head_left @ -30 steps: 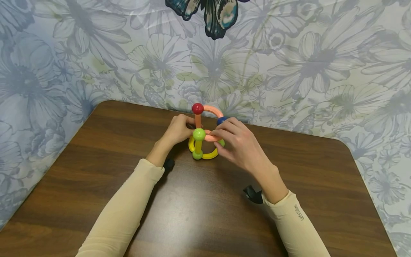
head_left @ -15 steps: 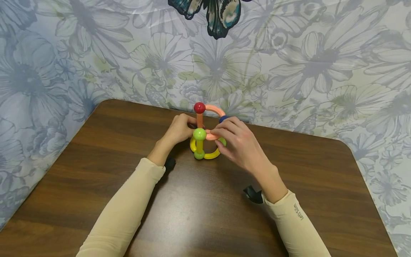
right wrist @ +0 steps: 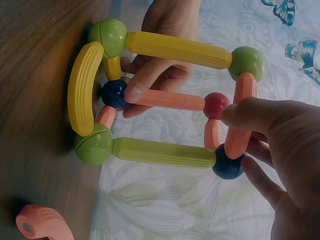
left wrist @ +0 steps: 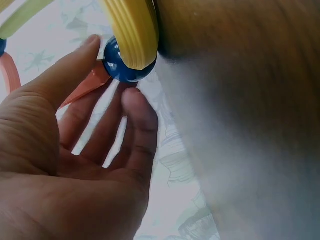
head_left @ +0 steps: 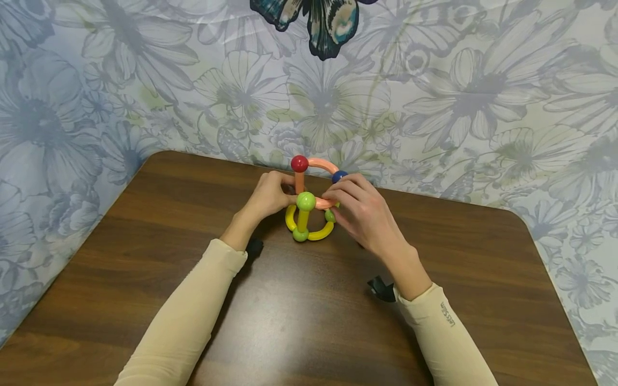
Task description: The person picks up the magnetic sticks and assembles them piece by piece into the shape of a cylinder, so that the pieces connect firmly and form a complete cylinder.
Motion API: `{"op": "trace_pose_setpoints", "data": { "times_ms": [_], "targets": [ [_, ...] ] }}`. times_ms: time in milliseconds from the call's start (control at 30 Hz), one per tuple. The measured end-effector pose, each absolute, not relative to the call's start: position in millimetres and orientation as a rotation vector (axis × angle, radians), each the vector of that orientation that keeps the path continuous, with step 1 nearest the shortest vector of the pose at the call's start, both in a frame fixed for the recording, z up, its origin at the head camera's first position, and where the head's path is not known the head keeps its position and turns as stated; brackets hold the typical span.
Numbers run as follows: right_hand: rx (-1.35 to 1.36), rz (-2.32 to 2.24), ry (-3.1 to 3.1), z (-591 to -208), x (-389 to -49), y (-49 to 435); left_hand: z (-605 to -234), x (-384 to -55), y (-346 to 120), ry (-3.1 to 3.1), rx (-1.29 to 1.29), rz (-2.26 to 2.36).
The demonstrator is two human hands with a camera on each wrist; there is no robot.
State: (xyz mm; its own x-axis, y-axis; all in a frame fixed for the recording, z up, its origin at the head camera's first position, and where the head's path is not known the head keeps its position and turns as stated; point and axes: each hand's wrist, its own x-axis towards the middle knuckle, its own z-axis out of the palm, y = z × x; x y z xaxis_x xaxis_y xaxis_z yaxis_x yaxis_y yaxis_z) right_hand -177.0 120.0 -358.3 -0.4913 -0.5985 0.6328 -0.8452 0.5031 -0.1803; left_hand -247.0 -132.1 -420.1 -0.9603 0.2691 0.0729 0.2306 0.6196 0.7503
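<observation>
A frame of magnetic sticks and balls stands on the brown table [head_left: 289,321]. My left hand [head_left: 270,194] pinches the straight orange stick [right wrist: 170,99] low down, beside a blue ball [right wrist: 114,93] at the base. With thumb and fingers, my right hand [head_left: 367,215] holds a curved salmon stick [right wrist: 240,117] at the top. One end of that stick meets the upper green ball [head_left: 306,201]; the other lies against the upper blue ball [right wrist: 229,162]. A red ball [head_left: 299,163] tops the orange stick. Yellow curved sticks [head_left: 321,232] form part of the base.
A loose curved salmon stick [right wrist: 44,222] lies on the table near the frame. Behind the table's far edge hangs a floral cloth [head_left: 434,107] with a butterfly print. Dark straps [head_left: 381,289] hang by the wrists.
My right hand has shifted slightly right with the curved salmon stick. The upper green ball has leaned a little right too. My left hand stays about where it was.
</observation>
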Motion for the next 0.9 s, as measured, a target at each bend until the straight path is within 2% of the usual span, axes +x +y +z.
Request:
{"op": "trace_pose_setpoints", "data": {
  "times_ms": [667,900],
  "targets": [
    [1.136,0.748,-2.223,-362.4,-184.3,126.6,-419.7,-247.3,-131.5,2.83,0.451,1.245],
    [1.039,0.866,-2.168,-363.5,-182.1,126.6,-420.0,-246.9,-131.5,2.87,0.407,1.244]
  ]
}}
